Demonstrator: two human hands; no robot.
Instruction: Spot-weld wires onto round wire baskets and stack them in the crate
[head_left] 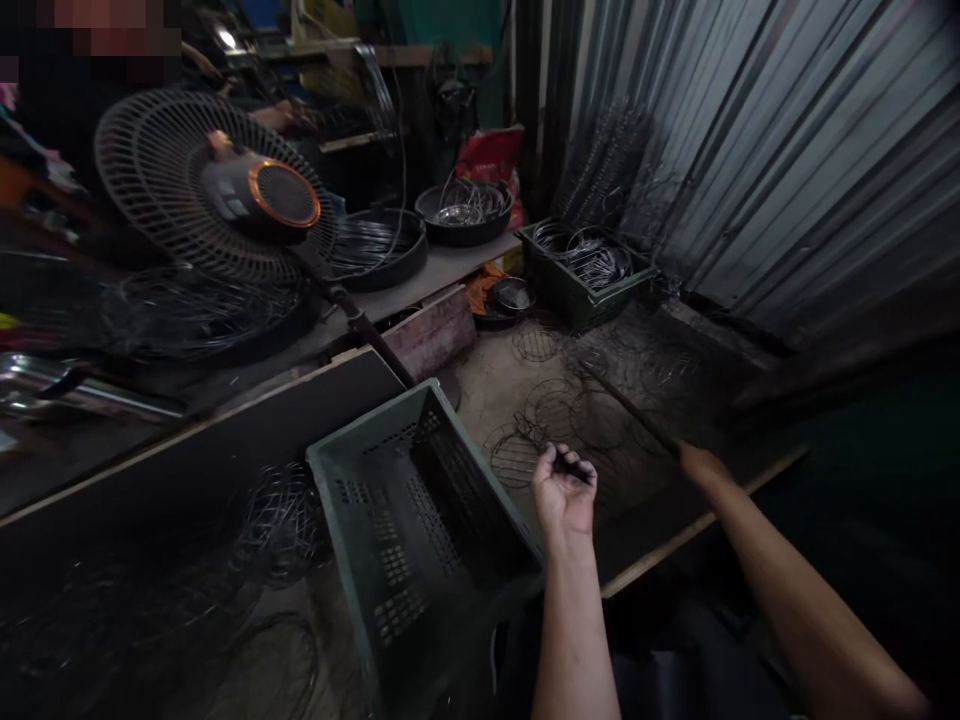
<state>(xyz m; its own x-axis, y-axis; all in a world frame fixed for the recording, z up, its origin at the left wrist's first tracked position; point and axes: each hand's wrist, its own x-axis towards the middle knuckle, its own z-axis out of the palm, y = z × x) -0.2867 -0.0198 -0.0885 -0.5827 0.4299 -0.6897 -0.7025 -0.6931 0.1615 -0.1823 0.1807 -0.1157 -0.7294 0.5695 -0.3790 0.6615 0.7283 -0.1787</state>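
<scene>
My left hand (566, 488) is turned palm up beside the right rim of a green plastic crate (427, 530). Its fingers curl inward, and whatever they may hold is too dark to make out. Farther right, my right hand (701, 466) is closed around a long thin dark rod (634, 408). The rod points forward and left, its far end over round wire grids (559, 400) lying on the floor. No contents show inside the crate.
A fan (262, 195) stands at the left, near pans of wire (465, 212). A green crate of wire pieces (589, 270) sits by the corrugated metal wall (810, 150). Wire coils (277, 525) lie left of the near crate. Another person's hand (277, 115) shows behind the fan.
</scene>
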